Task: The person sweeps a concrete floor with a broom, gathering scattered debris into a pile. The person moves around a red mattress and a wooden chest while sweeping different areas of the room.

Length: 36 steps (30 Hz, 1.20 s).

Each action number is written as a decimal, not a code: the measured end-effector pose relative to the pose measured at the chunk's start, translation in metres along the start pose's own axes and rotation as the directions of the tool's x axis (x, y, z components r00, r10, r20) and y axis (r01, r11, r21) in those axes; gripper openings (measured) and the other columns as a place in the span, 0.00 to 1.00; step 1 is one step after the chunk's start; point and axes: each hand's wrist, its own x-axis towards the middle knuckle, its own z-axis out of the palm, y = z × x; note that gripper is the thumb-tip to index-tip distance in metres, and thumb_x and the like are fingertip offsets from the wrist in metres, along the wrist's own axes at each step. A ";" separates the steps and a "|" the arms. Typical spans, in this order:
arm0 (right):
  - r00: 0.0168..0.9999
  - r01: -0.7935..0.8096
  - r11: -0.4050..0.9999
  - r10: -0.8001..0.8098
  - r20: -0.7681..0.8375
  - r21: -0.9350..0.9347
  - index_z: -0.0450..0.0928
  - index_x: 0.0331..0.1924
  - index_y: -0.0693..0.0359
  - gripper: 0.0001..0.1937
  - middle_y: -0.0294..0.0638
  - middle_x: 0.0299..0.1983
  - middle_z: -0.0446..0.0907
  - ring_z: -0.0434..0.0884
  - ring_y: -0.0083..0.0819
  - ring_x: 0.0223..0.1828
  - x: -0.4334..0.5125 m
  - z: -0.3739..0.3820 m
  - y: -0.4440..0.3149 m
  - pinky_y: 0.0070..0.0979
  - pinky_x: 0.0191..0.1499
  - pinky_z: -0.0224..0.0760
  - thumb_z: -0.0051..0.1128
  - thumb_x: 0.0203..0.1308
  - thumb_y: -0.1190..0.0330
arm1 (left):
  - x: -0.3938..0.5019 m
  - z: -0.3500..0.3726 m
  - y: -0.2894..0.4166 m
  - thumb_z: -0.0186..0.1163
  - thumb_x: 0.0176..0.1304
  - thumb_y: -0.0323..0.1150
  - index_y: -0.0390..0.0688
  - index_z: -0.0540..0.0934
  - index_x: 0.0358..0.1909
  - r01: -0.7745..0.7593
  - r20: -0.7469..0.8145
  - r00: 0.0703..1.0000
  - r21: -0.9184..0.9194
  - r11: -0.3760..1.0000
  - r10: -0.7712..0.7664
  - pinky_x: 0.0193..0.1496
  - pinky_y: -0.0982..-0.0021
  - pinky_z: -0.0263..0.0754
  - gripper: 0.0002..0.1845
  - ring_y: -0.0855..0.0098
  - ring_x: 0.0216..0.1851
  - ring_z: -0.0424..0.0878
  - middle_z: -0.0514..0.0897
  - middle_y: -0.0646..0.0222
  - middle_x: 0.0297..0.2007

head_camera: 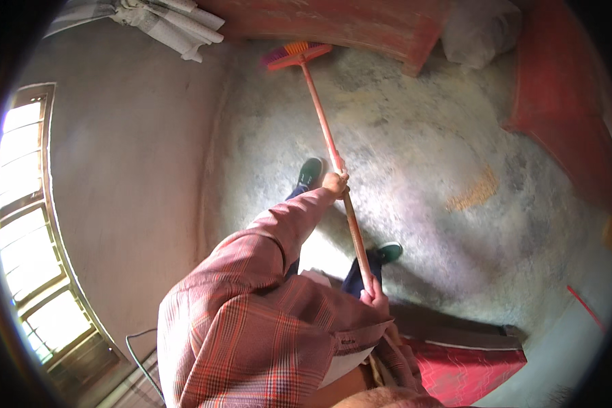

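A push broom [319,112] with an orange-red head and purple and orange bristles reaches away from me across the concrete floor [428,127]. The broom head [299,55] lies at the far side, by the base of red wooden furniture. My left hand [336,184] is closed around the middle of the handle. Nearer my body, my right hand [375,297] grips the handle's end. To the right of the broom, a small strip of yellowish grain-like debris [474,193] lies on the floor. My green shoes [311,172] stand either side of the handle.
Red wooden furniture [336,20] runs along the far side, with a pale plastic bag [482,35] beside its leg. More red furniture [556,102] stands at right. A wall with a barred window [28,224] is at left. A red-covered bed or bench [469,367] lies near my right side.
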 end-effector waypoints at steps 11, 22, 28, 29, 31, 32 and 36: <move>0.980 0.161 0.987 -0.159 -0.120 0.003 0.60 0.61 0.55 0.27 0.56 0.40 0.76 0.77 0.53 0.39 0.293 0.194 -0.090 0.38 0.35 0.73 0.51 0.55 0.70 | 0.257 -0.179 0.086 0.52 0.56 0.46 0.37 0.79 0.27 -0.270 -0.214 0.928 0.173 0.947 0.304 0.28 0.68 0.75 0.20 0.67 0.23 0.82 0.81 0.62 0.19; 0.969 0.150 0.867 -0.226 -0.105 -0.476 0.67 0.56 0.53 0.23 0.52 0.20 0.75 0.77 0.51 0.23 0.303 0.070 -0.118 0.41 0.25 0.71 0.51 0.53 0.69 | 0.247 -0.109 0.110 0.48 0.60 0.39 0.35 0.72 0.21 -0.281 -0.109 0.959 -0.241 0.929 0.262 0.11 0.67 0.62 0.17 0.68 0.11 0.70 0.73 0.62 0.14; 0.993 0.019 0.838 -0.080 -0.088 -0.545 0.67 0.56 0.55 0.23 0.52 0.35 0.78 0.80 0.48 0.33 0.212 -0.008 -0.086 0.37 0.34 0.73 0.51 0.52 0.70 | 0.146 -0.038 0.080 0.52 0.56 0.36 0.34 0.73 0.17 -0.276 -0.034 0.960 -0.278 0.920 0.278 0.18 0.65 0.70 0.16 0.67 0.17 0.78 0.75 0.60 0.13; 0.994 0.016 0.859 -0.071 -0.087 -0.512 0.67 0.55 0.56 0.22 0.52 0.36 0.79 0.80 0.47 0.33 0.203 -0.006 -0.082 0.36 0.34 0.73 0.51 0.53 0.70 | 0.132 -0.039 0.079 0.52 0.56 0.37 0.34 0.73 0.19 -0.178 0.074 0.976 -0.255 0.950 0.203 0.19 0.67 0.71 0.16 0.68 0.17 0.78 0.77 0.61 0.14; 0.996 0.006 0.893 -0.044 -0.074 -0.450 0.67 0.55 0.58 0.22 0.51 0.37 0.79 0.80 0.46 0.35 0.193 0.003 -0.077 0.33 0.35 0.73 0.50 0.54 0.70 | 0.136 -0.045 0.068 0.52 0.57 0.37 0.34 0.74 0.20 -0.222 0.086 0.963 -0.275 0.935 0.254 0.19 0.68 0.72 0.15 0.68 0.17 0.79 0.77 0.62 0.14; 0.997 0.000 0.936 -0.026 -0.070 -0.352 0.67 0.55 0.58 0.21 0.51 0.35 0.78 0.80 0.46 0.34 0.201 0.017 -0.082 0.32 0.35 0.73 0.50 0.54 0.70 | 0.146 -0.055 0.073 0.53 0.57 0.37 0.35 0.74 0.21 -0.235 0.077 0.964 -0.207 0.950 0.256 0.21 0.68 0.72 0.15 0.68 0.18 0.79 0.77 0.62 0.14; 0.977 0.173 0.974 -0.188 -0.097 -0.144 0.67 0.54 0.56 0.20 0.53 0.32 0.77 0.80 0.47 0.32 0.304 0.098 -0.087 0.33 0.32 0.72 0.49 0.56 0.68 | 0.262 -0.115 0.086 0.53 0.57 0.40 0.36 0.77 0.25 -0.577 -0.051 0.764 0.390 0.718 0.643 0.25 0.66 0.74 0.16 0.67 0.23 0.81 0.81 0.61 0.18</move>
